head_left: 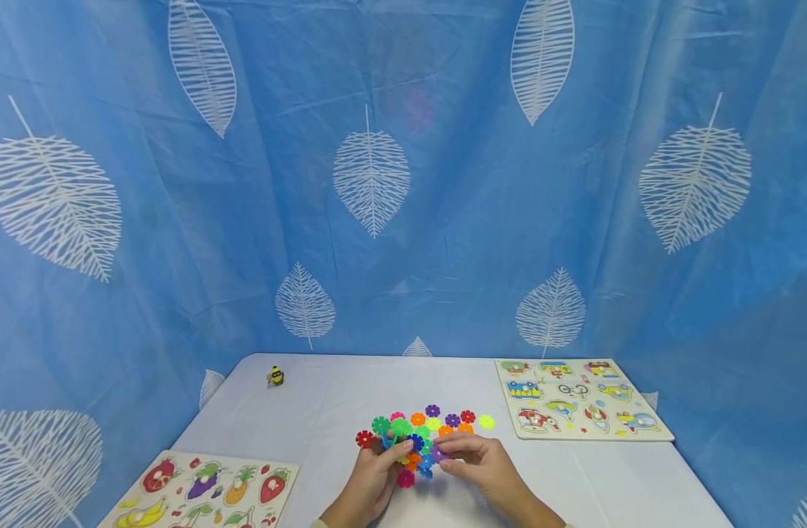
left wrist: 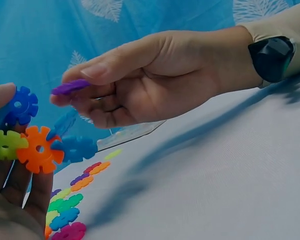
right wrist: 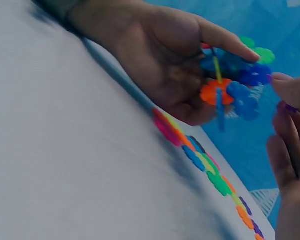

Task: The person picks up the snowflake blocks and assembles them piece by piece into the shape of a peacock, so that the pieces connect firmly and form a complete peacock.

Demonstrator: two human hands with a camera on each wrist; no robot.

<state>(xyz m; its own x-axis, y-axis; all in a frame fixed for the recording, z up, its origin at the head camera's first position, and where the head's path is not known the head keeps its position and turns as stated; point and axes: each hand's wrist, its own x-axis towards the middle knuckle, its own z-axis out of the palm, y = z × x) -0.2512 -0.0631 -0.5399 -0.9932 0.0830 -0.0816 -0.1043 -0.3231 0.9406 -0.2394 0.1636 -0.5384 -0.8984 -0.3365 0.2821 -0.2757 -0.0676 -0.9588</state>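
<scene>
My left hand [head_left: 370,480] grips a cluster of linked plastic snowflake discs, raised above the table. In the left wrist view the cluster shows a dark blue disc [left wrist: 23,105], an orange disc [left wrist: 40,149], a yellow-green disc [left wrist: 6,145] and a light blue disc [left wrist: 79,149] joined at their notches. My right hand [head_left: 486,466] pinches a purple snowflake disc [left wrist: 70,87] between thumb and fingers. In the right wrist view that disc is mostly hidden by the fingers, close beside the cluster's dark blue disc [right wrist: 256,74].
Loose snowflake discs, including a yellow one [head_left: 486,422] and a green one [right wrist: 218,183], lie on the white table [head_left: 337,396] beyond the hands. A fruit puzzle board [head_left: 285,477] lies front left, a vehicle puzzle board [head_left: 601,422] back right. A small yellow-and-black figure [head_left: 275,376] stands back left.
</scene>
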